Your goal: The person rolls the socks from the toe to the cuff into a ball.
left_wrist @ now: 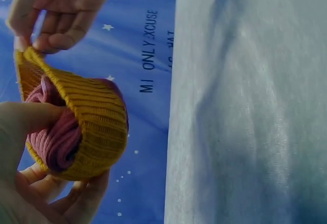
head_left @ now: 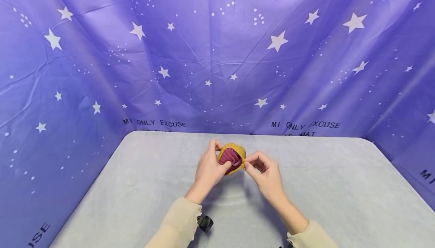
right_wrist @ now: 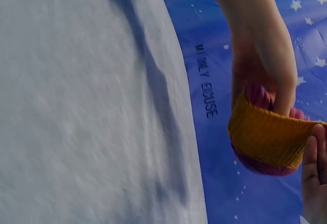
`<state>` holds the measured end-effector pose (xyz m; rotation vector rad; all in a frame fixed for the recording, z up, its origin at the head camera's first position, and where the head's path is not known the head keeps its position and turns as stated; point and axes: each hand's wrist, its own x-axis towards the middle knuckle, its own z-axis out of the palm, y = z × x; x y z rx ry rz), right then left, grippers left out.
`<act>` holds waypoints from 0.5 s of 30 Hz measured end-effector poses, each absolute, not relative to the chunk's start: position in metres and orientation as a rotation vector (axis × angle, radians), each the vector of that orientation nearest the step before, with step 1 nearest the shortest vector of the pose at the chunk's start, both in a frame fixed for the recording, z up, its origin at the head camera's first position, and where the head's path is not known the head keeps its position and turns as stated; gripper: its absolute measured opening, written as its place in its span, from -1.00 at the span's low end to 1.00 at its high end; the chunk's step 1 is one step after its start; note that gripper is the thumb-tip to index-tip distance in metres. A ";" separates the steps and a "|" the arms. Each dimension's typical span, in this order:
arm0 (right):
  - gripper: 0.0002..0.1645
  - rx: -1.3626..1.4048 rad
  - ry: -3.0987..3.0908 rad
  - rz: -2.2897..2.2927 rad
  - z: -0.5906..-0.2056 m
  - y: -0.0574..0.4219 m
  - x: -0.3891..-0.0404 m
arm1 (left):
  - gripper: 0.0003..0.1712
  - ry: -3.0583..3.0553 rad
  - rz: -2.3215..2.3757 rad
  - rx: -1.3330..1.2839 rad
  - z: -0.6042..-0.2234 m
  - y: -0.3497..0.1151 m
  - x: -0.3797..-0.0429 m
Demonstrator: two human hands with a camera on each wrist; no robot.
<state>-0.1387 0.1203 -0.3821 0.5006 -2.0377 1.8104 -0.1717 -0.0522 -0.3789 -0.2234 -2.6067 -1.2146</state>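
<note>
A rolled-up sock bundle (head_left: pixel 231 156) is held up over the table, with a ribbed mustard cuff (left_wrist: pixel 104 124) wrapped around folded purple-pink knit (left_wrist: pixel 57 145). My left hand (head_left: pixel 210 168) grips it from the left, thumb pressed into the purple folds and fingers around the outside. On the other side, my right hand (head_left: pixel 266 174) pinches the cuff's edge between thumb and fingertips. In the left wrist view that edge is stretched to a point away from the ball. The right wrist view shows purple knit also at the bundle's underside.
A grey cloth-covered table (head_left: pixel 136 202) lies beneath the hands. Behind and at both sides hangs a purple-blue curtain (head_left: pixel 210 51) with white stars and lettering. A black strap mount (head_left: pixel 205 223) sits at the left sleeve's cuff.
</note>
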 end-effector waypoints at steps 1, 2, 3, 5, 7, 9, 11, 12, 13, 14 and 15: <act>-0.97 0.496 -2.033 1.801 -0.383 0.119 -0.137 | -0.44 -2.614 -1.188 -0.222 -0.379 -0.051 -0.172; -0.97 0.495 -2.037 1.789 -0.384 0.117 -0.137 | -0.43 -2.619 -1.166 -0.223 -0.380 -0.051 -0.172; -0.98 0.487 -2.046 1.786 -0.385 0.116 -0.137 | -0.42 -2.620 -1.163 -0.233 -0.380 -0.050 -0.171; -0.98 0.448 -2.060 1.795 -0.386 0.113 -0.138 | -0.39 -2.617 -1.216 -0.290 -0.379 -0.050 -0.168; -0.97 0.379 -2.072 1.804 -0.387 0.113 -0.142 | -0.35 -2.608 -1.372 -0.371 -0.377 -0.051 -0.165; -0.96 0.314 -2.068 1.800 -0.387 0.115 -0.145 | -0.34 -2.575 -1.587 -0.463 -0.376 -0.050 -0.163; -0.96 0.268 -2.065 1.784 -0.387 0.118 -0.146 | -0.35 -2.548 -1.721 -0.496 -0.374 -0.048 -0.162; -0.94 0.262 -2.071 1.777 -0.388 0.120 -0.146 | -0.36 -2.529 -1.760 -0.490 -0.374 -0.047 -0.162; -0.92 0.262 -2.088 1.765 -0.389 0.122 -0.146 | -0.38 -2.512 -1.776 -0.477 -0.373 -0.046 -0.163; -0.89 0.263 -2.110 1.751 -0.390 0.124 -0.145 | -0.40 -2.497 -1.774 -0.461 -0.373 -0.045 -0.163; -0.86 0.266 -2.134 1.729 -0.391 0.125 -0.144 | -0.41 -2.485 -1.762 -0.440 -0.373 -0.044 -0.163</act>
